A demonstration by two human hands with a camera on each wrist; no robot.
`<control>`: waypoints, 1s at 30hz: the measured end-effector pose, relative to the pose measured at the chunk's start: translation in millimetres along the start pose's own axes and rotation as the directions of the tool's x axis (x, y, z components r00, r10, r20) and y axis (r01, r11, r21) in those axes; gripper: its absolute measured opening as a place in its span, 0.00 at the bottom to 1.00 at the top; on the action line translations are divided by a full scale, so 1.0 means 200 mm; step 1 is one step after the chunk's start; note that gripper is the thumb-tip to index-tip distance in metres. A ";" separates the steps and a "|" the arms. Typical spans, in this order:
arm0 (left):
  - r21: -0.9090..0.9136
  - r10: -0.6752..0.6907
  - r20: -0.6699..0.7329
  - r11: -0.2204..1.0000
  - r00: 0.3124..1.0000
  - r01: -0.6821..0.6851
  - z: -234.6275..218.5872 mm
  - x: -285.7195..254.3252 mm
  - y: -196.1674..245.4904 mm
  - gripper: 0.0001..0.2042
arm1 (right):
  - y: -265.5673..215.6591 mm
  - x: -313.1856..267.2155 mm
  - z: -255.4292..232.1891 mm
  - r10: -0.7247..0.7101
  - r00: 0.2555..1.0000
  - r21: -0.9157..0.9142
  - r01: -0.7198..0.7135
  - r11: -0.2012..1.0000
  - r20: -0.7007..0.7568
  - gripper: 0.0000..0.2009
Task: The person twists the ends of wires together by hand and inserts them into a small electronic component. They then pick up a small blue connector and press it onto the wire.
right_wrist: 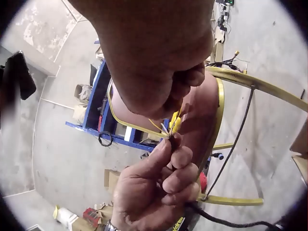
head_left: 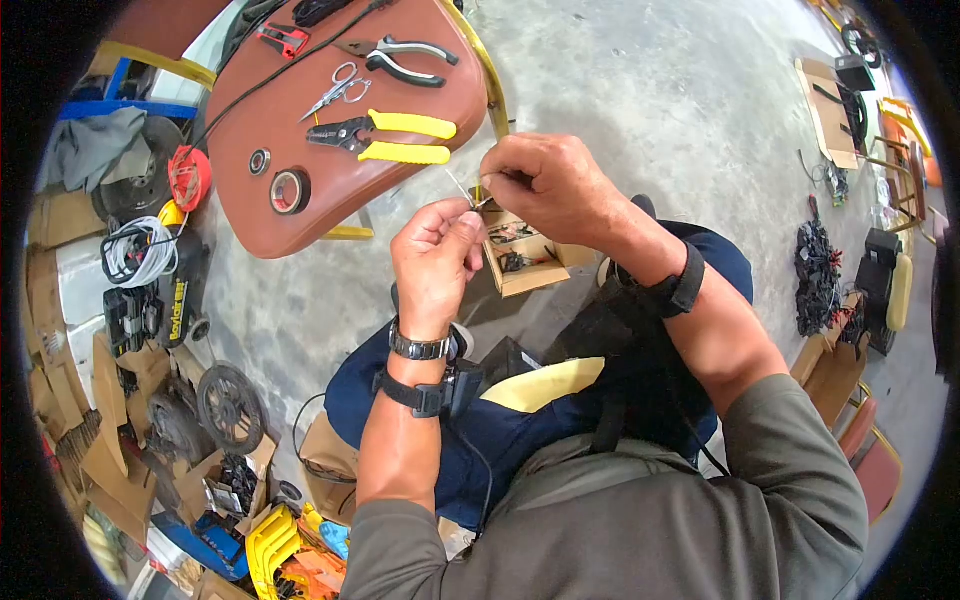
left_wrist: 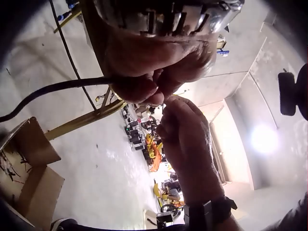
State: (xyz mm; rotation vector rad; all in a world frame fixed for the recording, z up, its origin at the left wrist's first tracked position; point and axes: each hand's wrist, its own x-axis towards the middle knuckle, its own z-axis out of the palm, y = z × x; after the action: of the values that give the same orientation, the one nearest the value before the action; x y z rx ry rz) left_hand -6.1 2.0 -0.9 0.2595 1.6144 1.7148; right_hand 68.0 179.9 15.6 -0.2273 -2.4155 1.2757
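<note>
My left hand (head_left: 435,250) pinches the end of a black cable (left_wrist: 53,87) between thumb and fingers. Thin light and yellow wires (right_wrist: 165,129) fan out of that end in the right wrist view. Close above it, my right hand (head_left: 550,190) has its fingers curled in and pinches at a thin wire; its fingertips are partly hidden. On the brown seat (head_left: 240,205) lie yellow-handled wire strippers (head_left: 405,155), small scissors (head_left: 340,92), pliers with black and grey handles (head_left: 410,76) and two tape rolls, the larger one (head_left: 289,191) nearer the seat's edge.
An open cardboard box (head_left: 528,280) with wire scraps stands on the floor below my hands. A red clip tool (head_left: 283,40) is at the seat's far end. Wheels (head_left: 230,408), cartons and yellow parts crowd the left; black cable bundles (head_left: 818,275) lie at the right.
</note>
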 end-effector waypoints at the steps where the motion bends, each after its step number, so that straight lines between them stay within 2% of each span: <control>1: -0.022 -0.012 -0.029 1.000 1.000 0.011 -0.01 0.00 0.00 0.07 | -0.01 0.00 0.00 0.002 1.000 -0.003 -0.002 1.000 -0.002 0.02; 4: -0.088 -0.045 -0.117 0.996 0.992 0.035 -0.04 0.02 0.01 0.07 | 0.00 -0.03 0.05 -0.119 0.992 0.037 0.118 0.992 0.040 0.02; 5: -0.110 -0.059 -0.145 0.993 0.988 0.043 -0.05 0.02 0.01 0.07 | 0.00 -0.05 0.07 -0.114 0.987 0.050 0.109 0.993 0.114 0.02; 8: -0.127 -0.024 -0.107 0.992 0.994 0.010 -0.03 0.01 0.01 0.07 | -0.03 -0.07 0.08 -0.061 0.983 -0.015 0.064 0.998 0.175 0.02; 9: -0.123 -0.029 -0.108 0.992 0.994 0.015 -0.03 0.01 0.02 0.07 | -0.01 -0.06 0.08 -0.116 0.985 -0.015 0.119 0.993 0.131 0.02; 12: -0.091 -0.039 -0.081 0.995 0.996 0.032 -0.04 0.00 0.03 0.07 | -0.02 -0.04 0.03 -0.024 0.999 0.002 0.024 1.000 0.038 0.02; 14: -0.045 -0.050 -0.012 0.998 0.999 0.049 -0.04 0.00 0.02 0.07 | -0.02 -0.02 -0.01 -0.010 1.000 -0.019 0.011 1.000 0.027 0.02; 17: -0.020 -0.032 0.021 0.999 0.999 0.032 -0.02 -0.01 -0.01 0.07 | -0.03 -0.02 0.00 -0.032 0.999 -0.014 0.032 0.999 0.016 0.02; 19: -0.107 -0.032 -0.059 0.994 0.998 0.026 -0.04 0.00 0.00 0.07 | -0.04 -0.03 0.02 -0.051 0.998 0.027 0.051 0.998 0.020 0.03; 20: -0.149 -0.033 -0.099 0.989 0.995 0.018 -0.05 0.01 0.00 0.06 | -0.04 -0.04 0.03 -0.068 0.996 0.030 0.067 0.997 0.064 0.02; 23: -0.112 -0.020 -0.093 0.994 0.995 0.010 -0.03 -0.01 0.00 0.07 | 0.00 -0.08 0.10 -0.096 0.980 0.043 0.090 0.995 0.174 0.02; 29: -0.164 -0.036 -0.115 0.986 0.993 0.016 -0.06 0.01 0.03 0.07 | -0.06 -0.07 0.01 -0.052 0.972 0.095 0.031 0.995 0.228 0.03; 30: -0.181 -0.040 -0.118 0.983 0.992 0.018 -0.06 0.01 0.03 0.07 | -0.10 -0.07 -0.02 -0.005 0.959 0.229 -0.063 0.971 0.285 0.05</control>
State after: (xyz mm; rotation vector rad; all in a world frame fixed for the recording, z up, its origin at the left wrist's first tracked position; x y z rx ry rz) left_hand -16.3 -5.2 2.6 0.0443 1.5283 1.8708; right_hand 83.4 166.6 30.2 -0.0114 -2.4646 1.6966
